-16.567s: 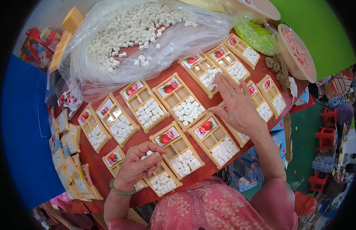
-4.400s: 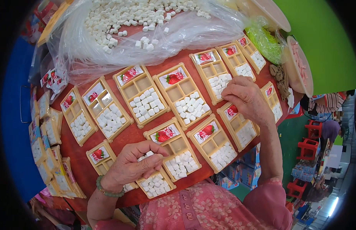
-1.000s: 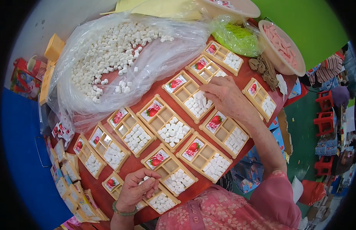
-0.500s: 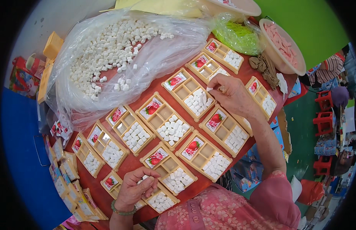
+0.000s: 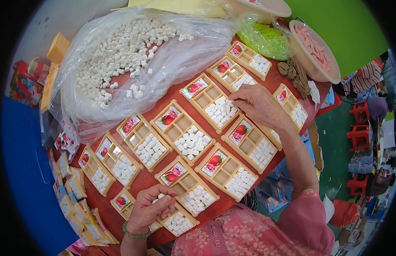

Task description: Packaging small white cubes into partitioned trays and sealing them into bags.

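Note:
My right hand (image 5: 260,106) reaches over a cream divided tray (image 5: 199,112). Its fingertips are pinched together at the edge of the white marshmallows (image 5: 220,112) heaped in the tray's large compartment; the fingers mostly hide whatever is between them. My left hand (image 5: 149,210) is curled, palm partly up, around a few white marshmallows (image 5: 159,197) showing between thumb and fingers. It hovers above a tray near the front edge, covering part of it. Several similar trays stand around, each with a strawberry-printed packet (image 5: 168,118) in one corner and marshmallows in the biggest compartment.
A large clear plastic bag (image 5: 187,70) lies open at the back left with loose marshmallows (image 5: 117,55). Behind right are a bag of bright green material (image 5: 264,40), a brown cloth (image 5: 295,74) and a bowl of pink sticks (image 5: 315,47). Filled trays (image 5: 85,222) are stacked at left.
My right hand has come slightly lower, bringing its fingertips to the tray's marshmallows; the white piece seen in its pinch is now hidden. My left hand has barely moved.

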Tool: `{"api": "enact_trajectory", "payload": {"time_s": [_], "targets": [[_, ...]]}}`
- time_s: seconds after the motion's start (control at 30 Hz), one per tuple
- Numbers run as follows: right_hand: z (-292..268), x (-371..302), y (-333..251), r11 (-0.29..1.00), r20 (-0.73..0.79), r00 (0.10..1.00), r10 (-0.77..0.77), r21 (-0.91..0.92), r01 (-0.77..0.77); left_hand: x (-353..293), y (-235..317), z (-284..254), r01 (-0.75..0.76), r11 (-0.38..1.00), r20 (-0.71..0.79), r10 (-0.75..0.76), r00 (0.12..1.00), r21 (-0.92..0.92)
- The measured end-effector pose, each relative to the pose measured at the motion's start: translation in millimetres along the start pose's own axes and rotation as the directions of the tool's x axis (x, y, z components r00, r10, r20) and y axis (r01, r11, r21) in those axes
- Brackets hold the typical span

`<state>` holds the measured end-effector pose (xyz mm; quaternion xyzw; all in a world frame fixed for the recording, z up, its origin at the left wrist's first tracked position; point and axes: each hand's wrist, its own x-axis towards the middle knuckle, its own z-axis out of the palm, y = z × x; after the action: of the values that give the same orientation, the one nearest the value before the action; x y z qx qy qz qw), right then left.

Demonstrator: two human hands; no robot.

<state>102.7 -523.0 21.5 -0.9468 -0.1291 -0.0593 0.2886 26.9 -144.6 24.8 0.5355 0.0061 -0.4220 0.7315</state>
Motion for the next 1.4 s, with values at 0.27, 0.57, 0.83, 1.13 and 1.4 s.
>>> {"api": "enact_trajectory", "payload": {"time_s": [0.27, 0.57, 0.83, 1.13, 1.4], "targets": [[-5, 3, -11, 0.971, 0.068, 0.979, 0.191, 0.133, -0.198, -1, 2, 1, 0.039, 0.999, -0.022, -0.039, 0.999, 0.0], [-11, 9, -14, 0.985, 0.138, 0.977, 0.165, 0.034, -0.171, 0, -2, -5, 0.043, 0.999, 0.015, -0.043, 0.999, -0.034], [-10, 10, -16, 0.997, 0.158, 0.985, 0.07, -0.029, -0.066, 1, -2, -5, 0.027, 0.999, 0.029, -0.026, 0.999, -0.024], [-8, 10, -15, 0.982, 0.151, 0.971, 0.186, 0.013, -0.19, 2, -3, -7, 0.025, 1.0, 0.05, -0.024, 0.998, -0.011], [-7, 7, -10, 0.995, 0.146, 0.986, 0.082, -0.061, -0.073, 2, -2, -7, 0.015, 1.0, 0.061, -0.015, 0.998, 0.001]]}}
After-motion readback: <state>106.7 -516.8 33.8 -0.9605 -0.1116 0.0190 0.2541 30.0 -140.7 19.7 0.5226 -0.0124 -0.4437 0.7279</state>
